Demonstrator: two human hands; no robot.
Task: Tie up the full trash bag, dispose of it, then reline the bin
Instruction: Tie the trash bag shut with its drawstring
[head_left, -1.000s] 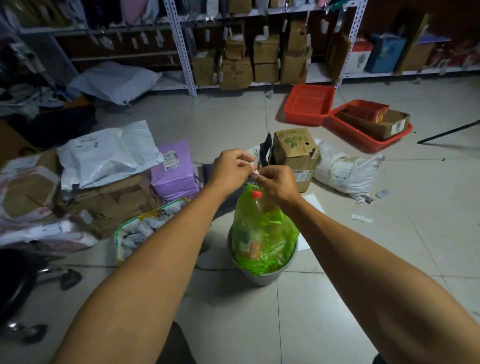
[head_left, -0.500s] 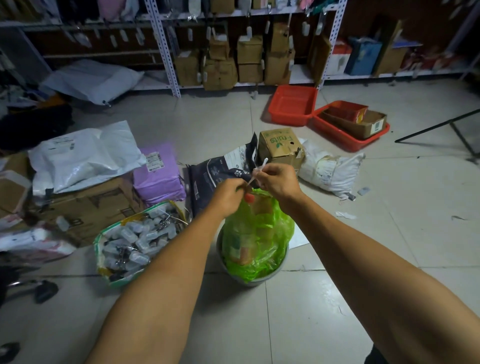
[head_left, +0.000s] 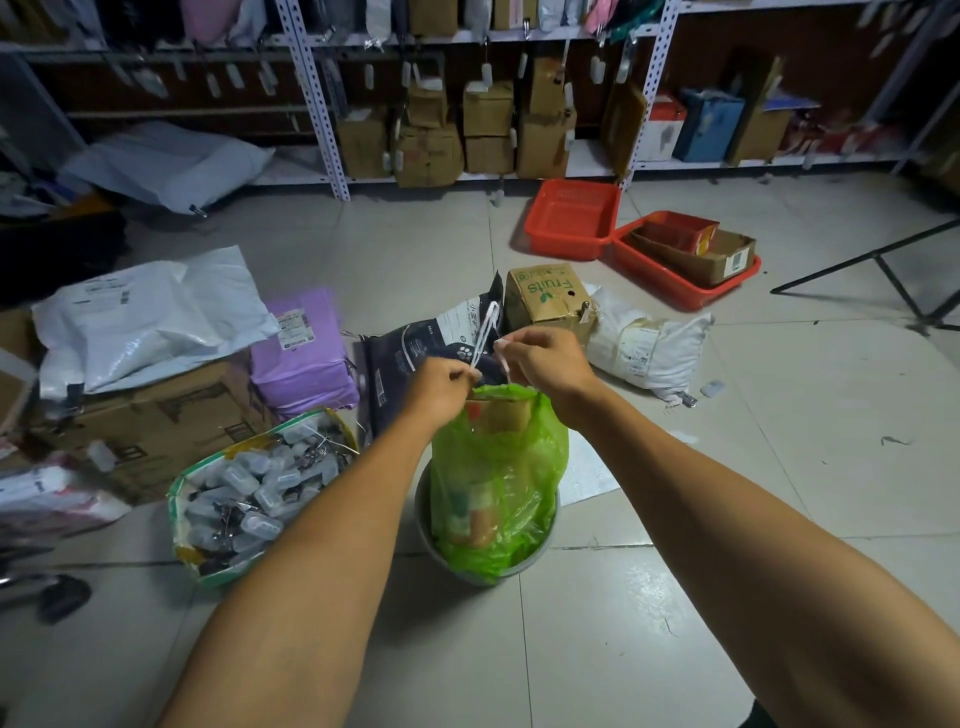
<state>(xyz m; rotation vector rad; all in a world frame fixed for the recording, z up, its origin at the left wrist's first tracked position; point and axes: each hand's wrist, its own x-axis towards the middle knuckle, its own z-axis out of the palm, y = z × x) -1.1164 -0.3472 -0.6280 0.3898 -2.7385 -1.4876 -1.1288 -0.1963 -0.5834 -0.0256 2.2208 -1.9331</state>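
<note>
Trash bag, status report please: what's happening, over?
Left hand and right hand pinching white drawstring. Green trash bag in bin, knot unfinished. Nothing blocking.

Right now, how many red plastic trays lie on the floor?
2: an empty red tray near the shelf post, and beside it another red tray holding cardboard boxes.

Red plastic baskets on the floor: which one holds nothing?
The square red plastic basket nearest the metal shelving shows only its bare mesh bottom. The long red tray beside it holds a brown cardboard box.
</note>
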